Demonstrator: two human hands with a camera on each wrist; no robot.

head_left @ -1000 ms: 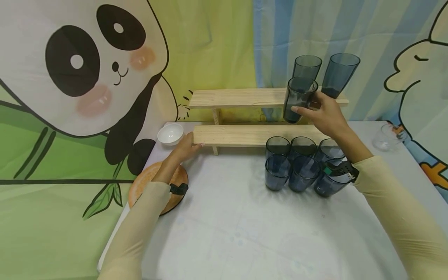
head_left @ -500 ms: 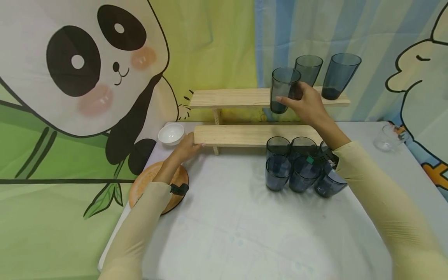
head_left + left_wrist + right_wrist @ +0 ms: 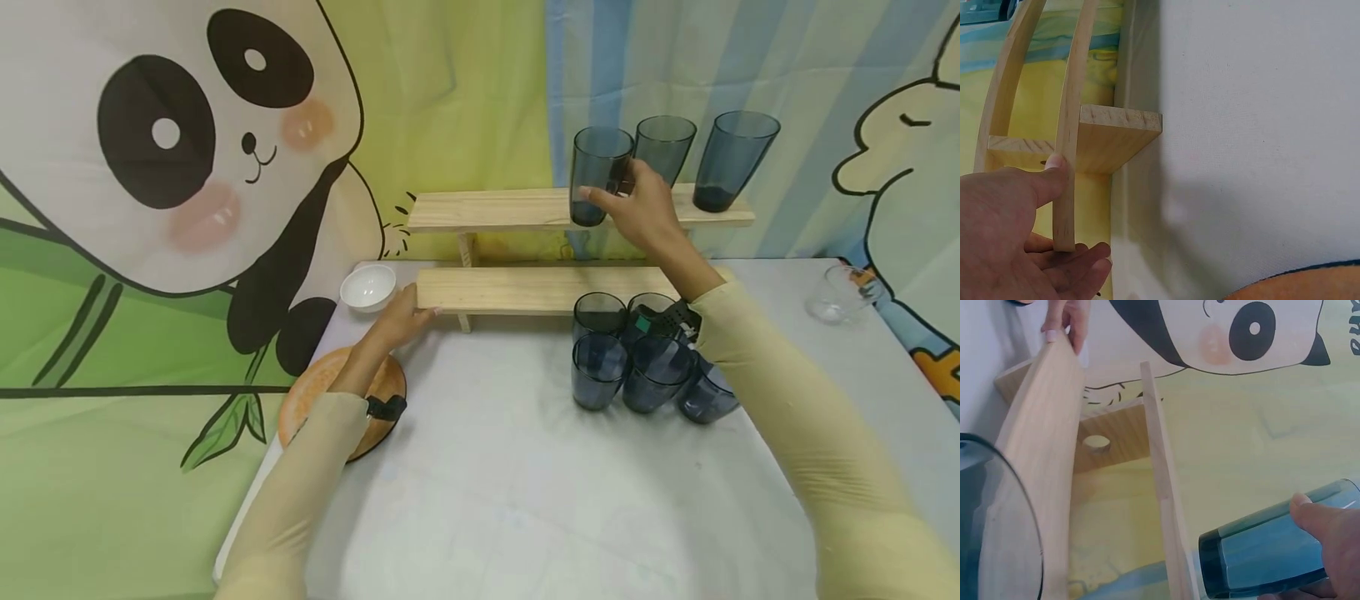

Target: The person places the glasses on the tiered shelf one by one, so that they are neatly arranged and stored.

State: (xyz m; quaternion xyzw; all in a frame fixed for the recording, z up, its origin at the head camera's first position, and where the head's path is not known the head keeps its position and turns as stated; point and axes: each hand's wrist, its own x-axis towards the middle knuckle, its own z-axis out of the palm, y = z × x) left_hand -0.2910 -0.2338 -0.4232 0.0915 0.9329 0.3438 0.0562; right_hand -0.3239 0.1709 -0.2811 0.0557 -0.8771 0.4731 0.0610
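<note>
My right hand (image 3: 641,204) grips a blue-grey drinking glass (image 3: 592,177), upright, thumb on its near side. In the right wrist view the dark base of this drinking glass (image 3: 1272,544) is right at the upper board (image 3: 1163,469). Two similar glasses, one (image 3: 667,137) close by and another (image 3: 735,158) farther right, stand on that upper board. At the left end of the two-tier wooden shelf (image 3: 525,290), my left hand (image 3: 397,318) pinches the lower board; the left wrist view shows the thumb on one face of the board (image 3: 1067,206), fingers at its edge.
Several blue-grey glasses (image 3: 596,375) stand in two rows before the shelf, partly behind the right forearm. A white bowl (image 3: 367,287) and a round orange-brown board (image 3: 386,379) are at the left. At the far right stands a clear glass vessel (image 3: 836,296).
My right hand has carried its glass left and up, from in front of the standing glasses to the upper board, left of them. My left hand stays on the shelf.
</note>
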